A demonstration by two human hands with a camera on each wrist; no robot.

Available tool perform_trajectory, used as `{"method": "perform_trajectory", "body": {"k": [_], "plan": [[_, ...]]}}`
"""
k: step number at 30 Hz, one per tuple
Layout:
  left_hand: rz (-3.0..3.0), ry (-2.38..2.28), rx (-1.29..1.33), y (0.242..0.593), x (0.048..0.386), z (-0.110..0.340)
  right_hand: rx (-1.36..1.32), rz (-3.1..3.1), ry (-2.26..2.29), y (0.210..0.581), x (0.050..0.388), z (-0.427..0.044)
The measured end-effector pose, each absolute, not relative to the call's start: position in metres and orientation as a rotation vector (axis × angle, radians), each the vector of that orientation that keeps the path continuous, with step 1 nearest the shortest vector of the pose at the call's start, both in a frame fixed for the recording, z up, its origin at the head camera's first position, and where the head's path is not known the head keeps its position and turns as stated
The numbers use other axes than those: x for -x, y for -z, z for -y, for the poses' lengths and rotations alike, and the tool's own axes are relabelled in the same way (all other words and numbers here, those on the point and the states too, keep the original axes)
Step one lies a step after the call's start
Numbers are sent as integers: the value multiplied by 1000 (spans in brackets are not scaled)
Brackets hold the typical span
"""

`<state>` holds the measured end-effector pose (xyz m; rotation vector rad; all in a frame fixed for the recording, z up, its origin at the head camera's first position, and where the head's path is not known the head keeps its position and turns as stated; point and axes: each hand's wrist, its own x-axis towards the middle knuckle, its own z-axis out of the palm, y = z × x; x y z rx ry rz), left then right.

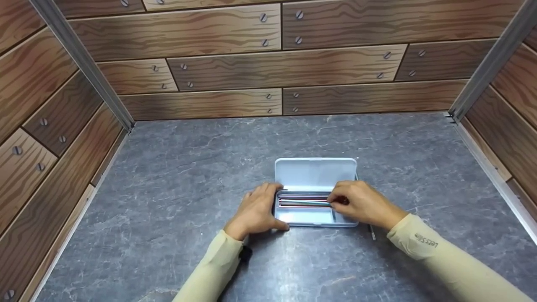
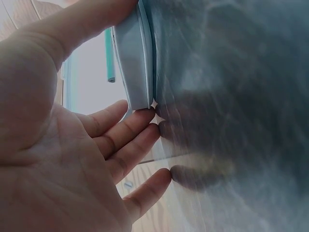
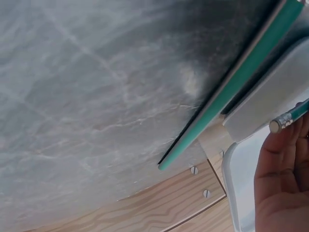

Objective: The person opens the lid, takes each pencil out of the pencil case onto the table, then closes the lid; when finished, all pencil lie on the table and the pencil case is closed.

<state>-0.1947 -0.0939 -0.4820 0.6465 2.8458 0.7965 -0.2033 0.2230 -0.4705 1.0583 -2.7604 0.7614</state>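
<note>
Currently, left hand (image 1: 256, 208), fingers spread, touches open pencil case (image 1: 312, 173) at its left edge; right hand (image 1: 361, 203) pinches eraser-tipped pencil (image 3: 291, 116) near the right edge; second green pencil (image 3: 226, 91) lies outside that edge.

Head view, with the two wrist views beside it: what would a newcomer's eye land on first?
Probably the open, pale blue rectangular pencil case on the grey marbled tabletop, with slim multicoloured pencils lying inside. Next, the left hand touches the case's left end, while the right hand, over its right part, pinches a green pencil with a metal-banded eraser. Wood-plank-patterned walls rise behind and on both sides.
</note>
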Motion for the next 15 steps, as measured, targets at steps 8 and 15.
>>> {"method": "perform_trajectory", "body": {"k": [8, 15], "plan": [[-2850, -803, -651, 482, 195, 94, -947, 2732, -954, 464, 203, -232], [-2840, -813, -654, 482, 195, 94, -820, 2649, -1049, 458, 200, -248]]}}
